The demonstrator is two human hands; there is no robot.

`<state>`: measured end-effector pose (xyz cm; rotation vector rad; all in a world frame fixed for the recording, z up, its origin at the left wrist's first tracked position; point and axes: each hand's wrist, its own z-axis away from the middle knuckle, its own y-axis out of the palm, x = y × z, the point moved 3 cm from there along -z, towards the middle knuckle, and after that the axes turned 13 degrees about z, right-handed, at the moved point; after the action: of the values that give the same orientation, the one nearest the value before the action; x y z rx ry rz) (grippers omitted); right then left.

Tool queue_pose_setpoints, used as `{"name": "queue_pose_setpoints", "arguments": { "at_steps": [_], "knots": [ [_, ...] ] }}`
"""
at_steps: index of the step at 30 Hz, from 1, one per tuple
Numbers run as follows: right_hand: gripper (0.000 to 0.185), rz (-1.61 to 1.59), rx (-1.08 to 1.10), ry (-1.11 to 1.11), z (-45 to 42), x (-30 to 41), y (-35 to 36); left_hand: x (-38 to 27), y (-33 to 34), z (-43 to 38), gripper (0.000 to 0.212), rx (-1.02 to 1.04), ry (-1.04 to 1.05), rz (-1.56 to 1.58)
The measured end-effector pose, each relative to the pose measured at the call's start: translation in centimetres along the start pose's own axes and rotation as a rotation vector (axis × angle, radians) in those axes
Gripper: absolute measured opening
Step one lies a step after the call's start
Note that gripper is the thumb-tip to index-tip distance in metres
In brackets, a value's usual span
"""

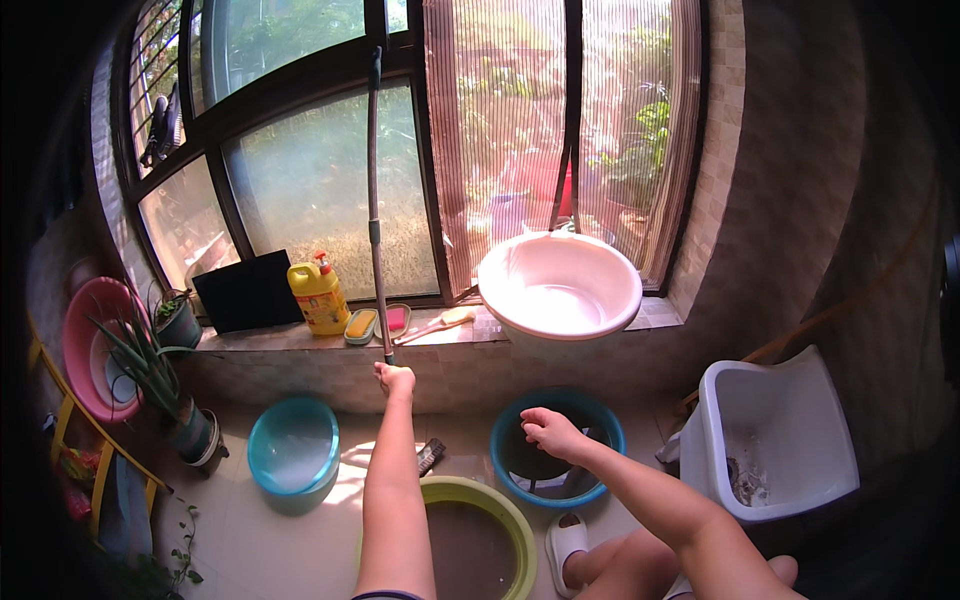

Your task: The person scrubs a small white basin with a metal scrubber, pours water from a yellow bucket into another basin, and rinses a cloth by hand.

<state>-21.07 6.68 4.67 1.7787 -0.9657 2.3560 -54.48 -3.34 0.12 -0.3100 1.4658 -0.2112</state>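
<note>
My left hand (394, 379) is closed around the lower end of a telescopic metal pole (377, 262). The pole stands nearly upright in front of the window, its upper end against the dark frame. Over a blue plastic basin (615, 469) of dark water hangs my right hand (553, 433), fingers curled. No object shows in it, but its palm is hidden. Below my left forearm lies a yellow-green basin (525, 532) of murky water, partly covered by that arm. A dark-bristled scrub brush (431, 455) rests on the floor beside it.
A teal basin (259, 457) holds cloudy liquid at left, near a potted aloe (150, 371). On the tiled sill stand a yellow pump jug (319, 296), soap dishes (361, 327), a wooden-handled brush (442, 322) and a pale pink basin (487, 300). A white utility sink (795, 435) is at right.
</note>
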Motion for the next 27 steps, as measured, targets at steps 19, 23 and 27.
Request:
{"name": "queue_pose_setpoints", "arguments": {
  "at_steps": [19, 23, 27],
  "knots": [
    [0.030, 0.512, -0.783, 0.079, 22.0, -8.8, -18.4, -6.2, 16.3, 49.2, 0.068, 1.385, 0.276, 0.187],
    [0.050, 0.701, -0.706, 0.398, 25.6, -12.7, -18.8, -3.8, 19.2, 54.6, 0.050, 1.600, 0.032, 0.150],
    [0.063, 0.536, -0.374, 0.631, 25.9, -14.1, -18.6, -3.3, 20.7, 55.6, 0.063, 1.369, 0.126, 0.115]
  ]
}}
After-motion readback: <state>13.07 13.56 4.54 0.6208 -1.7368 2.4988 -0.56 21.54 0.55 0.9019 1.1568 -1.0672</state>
